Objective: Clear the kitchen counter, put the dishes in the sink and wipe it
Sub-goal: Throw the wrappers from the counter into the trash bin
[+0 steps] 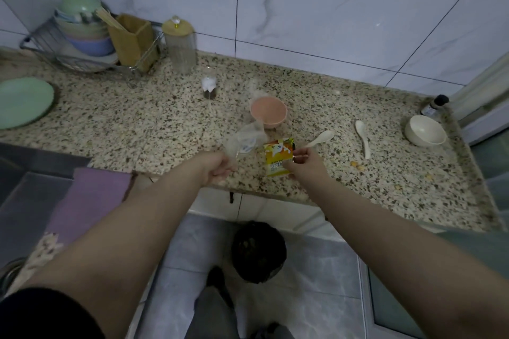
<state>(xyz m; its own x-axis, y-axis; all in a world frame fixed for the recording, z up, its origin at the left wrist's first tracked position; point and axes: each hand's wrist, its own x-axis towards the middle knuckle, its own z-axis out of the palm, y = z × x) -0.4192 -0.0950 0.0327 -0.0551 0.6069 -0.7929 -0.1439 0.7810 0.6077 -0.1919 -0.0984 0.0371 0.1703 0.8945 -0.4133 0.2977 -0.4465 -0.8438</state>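
Note:
My left hand (217,166) is closed on a clear plastic bag (243,137) that trails up over the speckled counter (137,124). My right hand (301,162) pinches the edge of a yellow snack packet (276,159) near the counter's front edge. A pink bowl (268,113) stands just behind the bag. Two white spoons lie to the right, one (321,138) beside my right hand, the other (363,137) farther off. A white bowl (424,131) sits tilted at the far right. A green plate (23,102) lies at the left. The sink (16,190) is at lower left with a purple cloth (91,201) over its edge.
A wire rack (55,49) at the back left holds stacked bowls and a chopstick holder (132,38). A lidded jar (180,47), a small glass bottle (209,87) and a dark bottle (433,104) stand on the counter. Crumbs (356,166) lie at the right. A black bin (259,252) stands on the floor.

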